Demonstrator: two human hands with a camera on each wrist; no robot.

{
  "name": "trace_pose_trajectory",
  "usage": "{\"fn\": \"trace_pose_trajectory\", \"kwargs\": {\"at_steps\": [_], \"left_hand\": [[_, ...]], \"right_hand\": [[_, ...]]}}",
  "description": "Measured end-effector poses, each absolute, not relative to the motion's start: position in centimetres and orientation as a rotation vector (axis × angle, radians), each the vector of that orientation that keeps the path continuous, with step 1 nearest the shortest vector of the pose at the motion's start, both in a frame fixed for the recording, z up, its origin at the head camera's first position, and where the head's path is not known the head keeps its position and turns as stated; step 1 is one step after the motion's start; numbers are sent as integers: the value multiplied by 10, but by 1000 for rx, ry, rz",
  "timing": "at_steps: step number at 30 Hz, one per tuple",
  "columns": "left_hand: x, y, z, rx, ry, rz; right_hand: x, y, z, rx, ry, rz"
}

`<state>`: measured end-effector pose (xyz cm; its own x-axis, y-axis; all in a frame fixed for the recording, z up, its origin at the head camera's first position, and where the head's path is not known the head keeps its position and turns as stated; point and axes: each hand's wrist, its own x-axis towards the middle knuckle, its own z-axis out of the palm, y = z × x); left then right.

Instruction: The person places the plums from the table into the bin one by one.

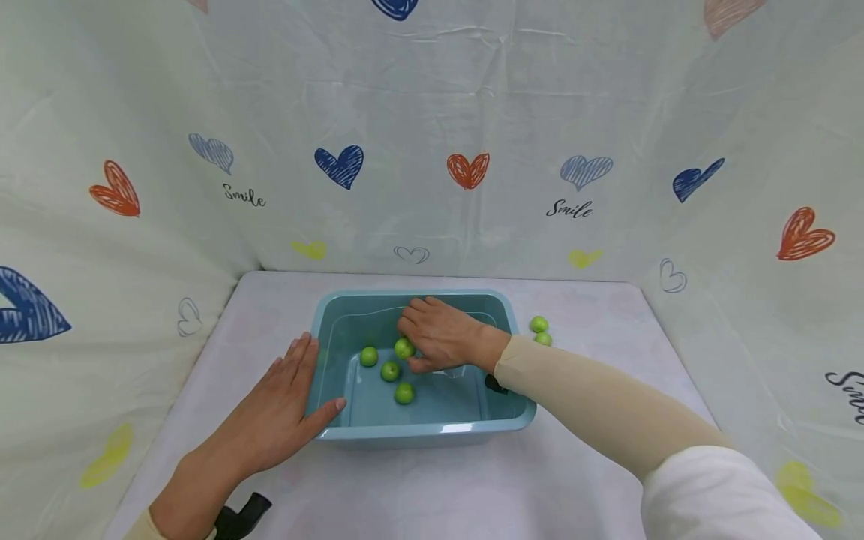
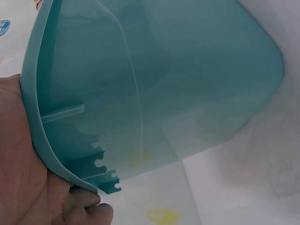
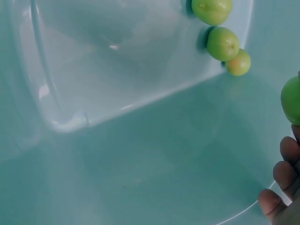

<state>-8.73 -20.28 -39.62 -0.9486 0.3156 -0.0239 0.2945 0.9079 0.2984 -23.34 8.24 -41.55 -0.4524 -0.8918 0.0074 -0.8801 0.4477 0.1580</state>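
Currently, I find the right hand (image 1: pixel 442 334) inside the blue basin (image 1: pixel 425 433), with its thumb and curled fingers pinching one green fruit (image 1: pixel 405 347); the gap between them is no wider than that fruit. I cannot tell whether it touches the basin floor. Three loose fruits (image 1: pixel 390 370) rest on that floor, near the held one. Two further fruits (image 1: pixel 538 324) lie outside, on the table (image 1: pixel 378 495), beyond the basin's right side.

Step in hand, in my judgement: transfer of a single fruit; the direction is not established. The next move would call for either a low, gentle release or a clean lift; rolling is the probable fault.

Left hand (image 1: pixel 277 409): fingers extended and close together against the left rim, thumb apart over the near corner, apparently steadying. I note nothing held there.
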Motion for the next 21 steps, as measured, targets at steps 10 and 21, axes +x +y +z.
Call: {"fn": "trace_pose_trajectory", "kwargs": {"at_steps": [10, 21], "left_hand": [[-88, -203, -396, 484, 2989, 455], [-87, -203, -396, 509, 3010, 477]], "right_hand": [[-233, 83, -416, 1565, -2599, -214], [-233, 84, -416, 1547, -2561, -257]]}}
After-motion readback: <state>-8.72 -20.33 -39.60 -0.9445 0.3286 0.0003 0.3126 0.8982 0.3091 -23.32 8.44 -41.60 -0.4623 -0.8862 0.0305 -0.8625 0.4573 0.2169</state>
